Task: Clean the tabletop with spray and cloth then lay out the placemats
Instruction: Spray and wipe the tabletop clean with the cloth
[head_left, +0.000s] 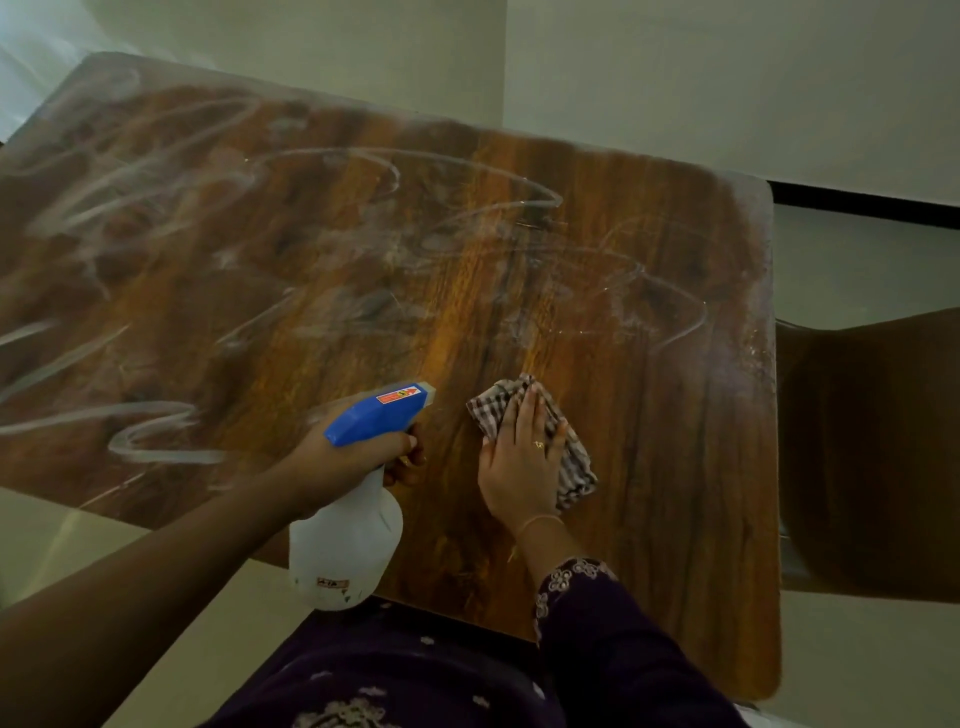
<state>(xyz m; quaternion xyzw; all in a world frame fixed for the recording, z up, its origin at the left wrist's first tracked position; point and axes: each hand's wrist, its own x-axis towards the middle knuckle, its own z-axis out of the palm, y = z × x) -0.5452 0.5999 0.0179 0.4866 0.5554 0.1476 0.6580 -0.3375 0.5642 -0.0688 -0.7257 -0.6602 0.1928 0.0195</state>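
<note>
Left hand (340, 460), fingers curled round spray bottle (345, 545) neck, holds it above near table edge. Right hand (519, 462) flat, fingers together, pressing checked cloth (574, 467) onto wooden tabletop (665, 415). White smears (156, 447) across left and far areas.

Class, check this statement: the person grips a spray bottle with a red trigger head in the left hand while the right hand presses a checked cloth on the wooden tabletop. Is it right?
Not quite. The head view shows the spray bottle has a blue trigger head, not a red one. The rest stands: the left hand grips it while the right hand presses the checked cloth on the wooden tabletop.
</note>
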